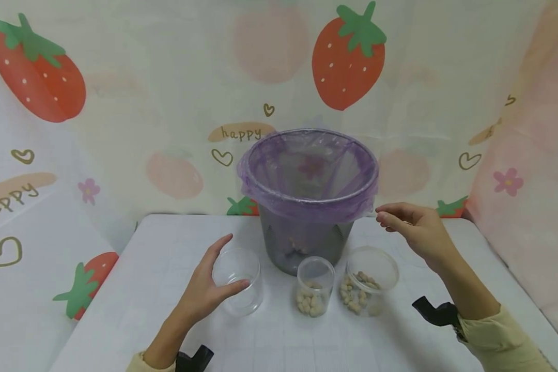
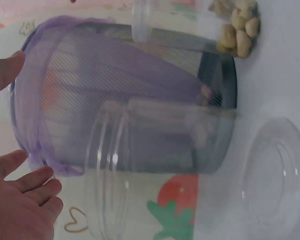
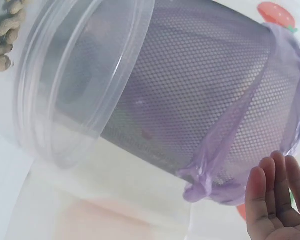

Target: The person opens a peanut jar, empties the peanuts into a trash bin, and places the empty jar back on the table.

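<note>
Standing on the white table [image 1: 279,346], a dark mesh bin [image 1: 279,235] wears a purple liner [image 1: 307,209], and the small pinkish bits low behind its mesh are too blurred to identify. To the near left of the bin, a clear jar [image 1: 246,306] stands beside the left hand [image 1: 204,292], whose thumb and fingers spread wide and grasp nothing; the hand hides part of the jar, and whether a fingertip touches it is hard to tell. Just in front of the bin, a clear cup [image 1: 316,271] holds pale lumps [image 1: 310,304], dulled by the plastic. To the bin's near right, a wide clear container [image 1: 383,271] holds peanuts [image 1: 353,297], cropped in the right wrist view. Beside the bin's right rim hangs the right hand [image 1: 418,230], loosely extended, thumb near the fingertips, nothing visible in its hold.
</note>
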The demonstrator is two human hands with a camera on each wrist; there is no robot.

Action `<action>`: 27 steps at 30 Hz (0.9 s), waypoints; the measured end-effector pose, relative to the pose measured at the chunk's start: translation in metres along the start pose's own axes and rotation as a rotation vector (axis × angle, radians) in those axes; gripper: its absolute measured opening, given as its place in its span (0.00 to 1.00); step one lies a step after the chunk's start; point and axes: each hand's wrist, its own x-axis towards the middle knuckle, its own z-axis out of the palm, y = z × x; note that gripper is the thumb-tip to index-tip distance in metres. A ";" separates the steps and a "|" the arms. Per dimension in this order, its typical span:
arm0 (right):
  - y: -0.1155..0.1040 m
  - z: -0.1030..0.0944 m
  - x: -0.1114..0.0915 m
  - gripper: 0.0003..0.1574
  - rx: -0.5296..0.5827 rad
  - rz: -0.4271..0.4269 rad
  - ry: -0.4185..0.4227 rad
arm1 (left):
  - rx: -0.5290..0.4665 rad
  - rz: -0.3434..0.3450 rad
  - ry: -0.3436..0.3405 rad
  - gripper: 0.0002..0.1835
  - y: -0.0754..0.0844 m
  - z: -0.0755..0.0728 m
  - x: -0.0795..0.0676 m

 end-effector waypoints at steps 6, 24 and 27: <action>-0.005 0.008 -0.006 0.19 -0.039 0.004 -0.048 | -0.076 0.097 -0.015 0.47 0.016 0.007 0.003; 0.001 0.049 -0.019 0.18 -0.040 -0.004 -0.178 | -0.305 0.269 -0.148 0.40 0.042 0.055 0.007; 0.005 0.056 -0.020 0.18 -0.026 -0.003 -0.192 | -0.297 0.277 -0.149 0.40 0.043 0.064 0.008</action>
